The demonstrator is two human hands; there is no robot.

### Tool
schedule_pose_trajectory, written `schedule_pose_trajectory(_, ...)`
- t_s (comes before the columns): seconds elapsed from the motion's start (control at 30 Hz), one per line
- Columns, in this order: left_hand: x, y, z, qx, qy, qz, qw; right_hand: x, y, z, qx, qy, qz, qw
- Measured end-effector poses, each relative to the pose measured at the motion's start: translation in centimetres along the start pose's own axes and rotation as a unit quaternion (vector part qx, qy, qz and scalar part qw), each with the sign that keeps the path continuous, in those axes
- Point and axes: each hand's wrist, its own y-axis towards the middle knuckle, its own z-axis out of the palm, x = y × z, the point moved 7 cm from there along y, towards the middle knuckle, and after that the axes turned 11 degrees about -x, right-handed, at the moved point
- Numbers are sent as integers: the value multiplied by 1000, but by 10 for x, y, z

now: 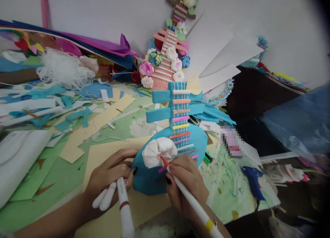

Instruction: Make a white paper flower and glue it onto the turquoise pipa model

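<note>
My right hand (189, 184) is closed around a white felt-tip marker (193, 202) with an orange-red tip. That tip touches the centre of a white paper flower (152, 152), where small reddish marks show. The flower lies on the body of a blue paper guitar (146, 183) with white strings and coloured bars across its neck. Closed at the guitar's lower left edge, my left hand (110, 172) holds several white markers (125, 207), one with a brown-red band. Its thumb and fingers meet the guitar's rim.
Behind stands a pink paper guitar (165, 71) with paper flowers. Left are tangled white string (65, 69), paper strips (100, 121) and a white roll (23, 162). Right are a blue glue gun (254, 181), a green marker (207, 158) and clear blue plastic (299, 117).
</note>
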Motion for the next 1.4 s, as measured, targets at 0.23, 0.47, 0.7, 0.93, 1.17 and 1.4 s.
schedule_pose_trajectory(0.23, 1, -2, 3, -6, -13, -15, 1000, 0, 0, -5, -20, 6, 11, 1000)
schedule_pose_trajectory(0.47, 0, -2, 2, -10, -5, -8, 1000, -1, -1, 0, -3, 4, 0, 1000)
schedule_pose_trajectory(0.7, 2, -4, 3, -13, -21, 21, 999, 0, 0, -4, -12, 7, 13, 1000)
schedule_pose_trajectory(0.93, -2, -1, 2, 1, 16, 16, 1000, 1, 0, -2, -11, -1, -4, 1000)
schedule_pose_trajectory(1.17, 1, -2, 1, -10, 14, -5, 1000, 1, 1, -3, -9, -1, 7, 1000)
schedule_pose_trajectory(1.4, 2, -3, 2, 6, 13, -8, 1000, 2, -2, 0, -15, 15, -13, 1000)
